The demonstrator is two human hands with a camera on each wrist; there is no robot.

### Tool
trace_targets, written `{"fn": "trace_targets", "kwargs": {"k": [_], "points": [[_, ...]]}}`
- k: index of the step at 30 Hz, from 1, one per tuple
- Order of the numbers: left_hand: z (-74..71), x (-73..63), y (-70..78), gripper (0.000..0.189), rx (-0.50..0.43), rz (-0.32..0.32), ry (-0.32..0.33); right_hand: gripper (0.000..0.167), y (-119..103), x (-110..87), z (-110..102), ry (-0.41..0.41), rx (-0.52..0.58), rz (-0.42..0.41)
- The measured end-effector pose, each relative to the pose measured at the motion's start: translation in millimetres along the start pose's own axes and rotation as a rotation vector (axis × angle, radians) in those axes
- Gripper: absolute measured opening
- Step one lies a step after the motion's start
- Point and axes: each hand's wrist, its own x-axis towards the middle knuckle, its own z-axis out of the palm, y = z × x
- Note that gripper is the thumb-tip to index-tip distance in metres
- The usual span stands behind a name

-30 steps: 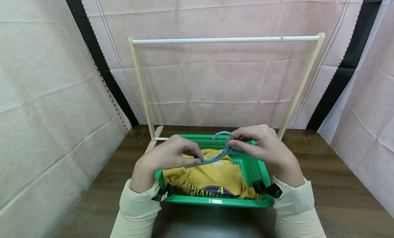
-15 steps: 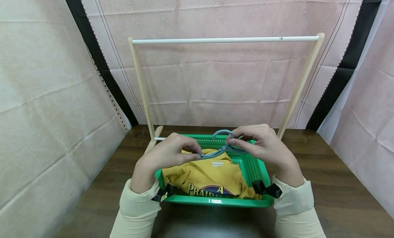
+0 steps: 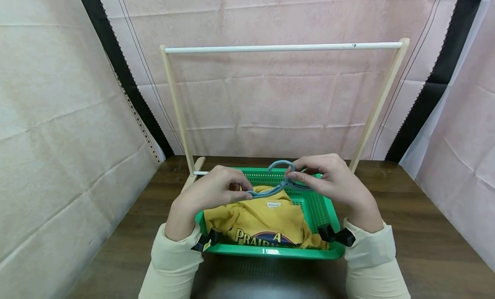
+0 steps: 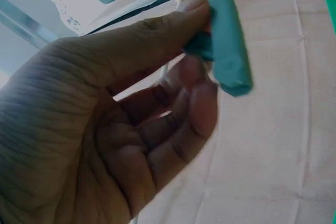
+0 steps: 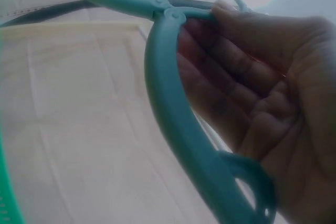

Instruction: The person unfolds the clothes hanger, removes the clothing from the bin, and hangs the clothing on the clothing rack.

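Observation:
Over the basket a blue folding clothes hanger (image 3: 270, 192) is held by both hands. My left hand (image 3: 218, 187) pinches the outer part of one arm between thumb and fingers; that arm's blunt end (image 4: 233, 80) pokes past the fingers in the left wrist view. With thumb and fingertips, my right hand (image 3: 328, 176) grips the base of the hook (image 3: 279, 163). In the right wrist view a hinge (image 5: 170, 15) joins the two arms, and one arm (image 5: 168, 87) slants down beside the palm. Below lies a crumpled yellow printed shirt (image 3: 267, 219).
A green plastic basket (image 3: 274, 252) contains the shirt and stands on the brown wooden table (image 3: 127, 256). Behind it rises a rack with a white top bar (image 3: 282, 47) and pale side posts (image 3: 178, 105). Pale cloth walls (image 3: 270, 105) surround the table.
My left hand has risen slightly, and the hanger arm's tip below its fingers has gone out of sight in the head view. My right hand keeps its grip on the hook's base, nearly still.

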Motion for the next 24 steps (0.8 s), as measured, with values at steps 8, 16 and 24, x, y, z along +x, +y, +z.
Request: {"fn": "trace_targets", "kwargs": {"k": [8, 16, 24], "points": [[1.1, 1.6, -5.3, 0.003, -0.015, 0.042, 0.053, 0.022, 1.8, 1.0, -0.6, 0.012, 0.047, 0.002], [-3.9, 3.3, -6.5, 0.004, -0.001, 0.053, 0.085, 0.014, 7.3, 2.7, -1.4, 0.046, 0.044, -0.005], [-4.1, 0.0, -8.0, 0.006, 0.008, 0.024, 0.121, 0.020, 9.0, -1.3, -2.3, 0.073, 0.044, 0.015]]}}
